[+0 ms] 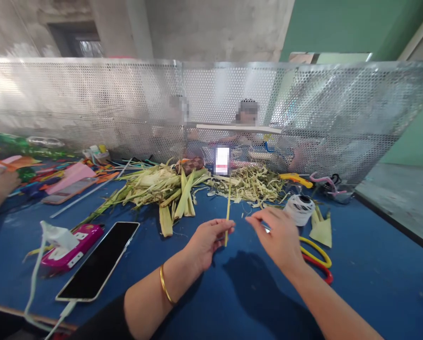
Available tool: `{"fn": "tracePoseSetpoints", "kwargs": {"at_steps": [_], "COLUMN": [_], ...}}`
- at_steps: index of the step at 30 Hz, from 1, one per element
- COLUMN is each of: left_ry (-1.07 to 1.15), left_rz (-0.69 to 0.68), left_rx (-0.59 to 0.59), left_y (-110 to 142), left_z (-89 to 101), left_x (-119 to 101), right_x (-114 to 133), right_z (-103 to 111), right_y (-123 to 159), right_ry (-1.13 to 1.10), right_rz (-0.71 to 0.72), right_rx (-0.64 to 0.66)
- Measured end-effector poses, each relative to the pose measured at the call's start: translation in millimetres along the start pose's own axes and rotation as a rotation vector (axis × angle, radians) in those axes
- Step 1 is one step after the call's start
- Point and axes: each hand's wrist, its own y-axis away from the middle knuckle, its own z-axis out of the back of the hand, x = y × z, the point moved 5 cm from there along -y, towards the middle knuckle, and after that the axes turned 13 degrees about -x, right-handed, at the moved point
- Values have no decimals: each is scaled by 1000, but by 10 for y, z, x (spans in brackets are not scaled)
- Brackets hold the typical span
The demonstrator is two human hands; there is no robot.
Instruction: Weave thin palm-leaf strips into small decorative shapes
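My left hand [206,241], with a gold bangle on its wrist, pinches a thin, pale yellow-green plant strip [228,203] that stands upright between thumb and fingers. To its right, my right hand [278,238] has thumb and forefinger tips pressed together, apart from the strip; whatever is in them is too small to make out. Partly under that hand and wrist lie scissors with yellow and red handles [326,259]. A spool of white string [299,209] stands just behind my right hand. Beyond the hands are heaps of husk leaves [151,186] and shredded husk [257,184].
A phone [100,259] on a cable and a pink power strip [73,246] lie at left. Another person's hand [1,186] is at the far left, by coloured scraps. A perforated metal screen [126,104] borders the table's back. A yellow-handled tool [296,179] lies back right.
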Motion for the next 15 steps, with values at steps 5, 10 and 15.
{"fn": "tracePoseSetpoints", "kwargs": {"at_steps": [5,10,15], "left_ry": [151,128,76], "left_rz": [136,97,-69], "left_rx": [22,81,-23], "left_y": [-44,-72,-95], "left_z": [-124,-103,15], "left_x": [122,180,48], "right_x": [93,58,79], "right_z": [-412,-538,-474], "right_y": [300,390,361], "right_ry": [-458,-663,-656], "right_rz": [-513,-715,-770], "right_rx": [360,438,467]}}
